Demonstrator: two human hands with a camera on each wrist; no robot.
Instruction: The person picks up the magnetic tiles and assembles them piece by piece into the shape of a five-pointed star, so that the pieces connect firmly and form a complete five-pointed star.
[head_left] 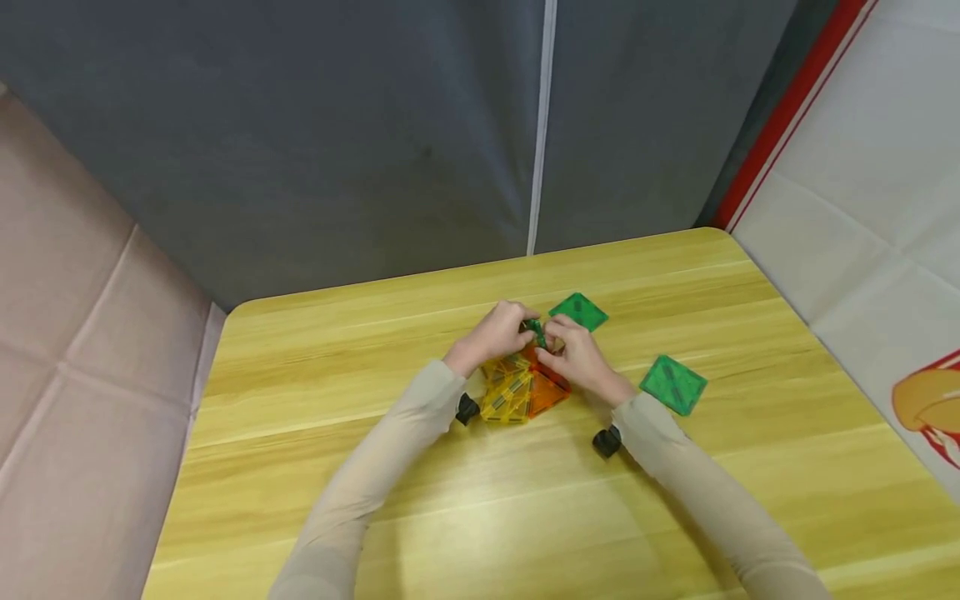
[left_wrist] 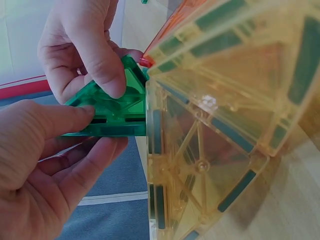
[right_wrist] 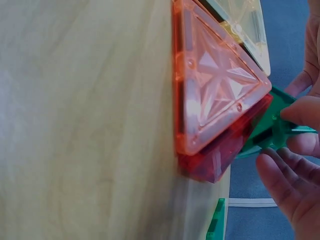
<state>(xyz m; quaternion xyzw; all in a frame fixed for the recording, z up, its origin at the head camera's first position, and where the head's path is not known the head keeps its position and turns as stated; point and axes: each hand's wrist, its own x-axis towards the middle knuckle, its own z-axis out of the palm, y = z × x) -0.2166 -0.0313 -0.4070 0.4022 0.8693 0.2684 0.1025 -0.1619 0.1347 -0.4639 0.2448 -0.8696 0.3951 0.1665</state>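
Between the two hands are green translucent magnetic tiles [left_wrist: 112,112], set at an angle to each other; their exact number is hard to tell. My left hand [head_left: 495,331] pinches them, thumb [left_wrist: 67,119] above and fingers underneath. From the other side my right hand [head_left: 581,357] holds the green pieces too, its thumb [left_wrist: 107,77] lying on them. They touch the far side of a standing structure made of yellow tiles [head_left: 506,393], orange tiles [head_left: 547,393] and a red tile [right_wrist: 215,155]. Hands partly hide the green pieces in the head view.
One green square tile [head_left: 579,311] lies just beyond my right hand, and another green square tile [head_left: 673,384] lies to its right. The wooden table [head_left: 315,400] meets a grey curtain [head_left: 337,150] at the back. Black wrist cameras [head_left: 607,442] hang under both wrists.
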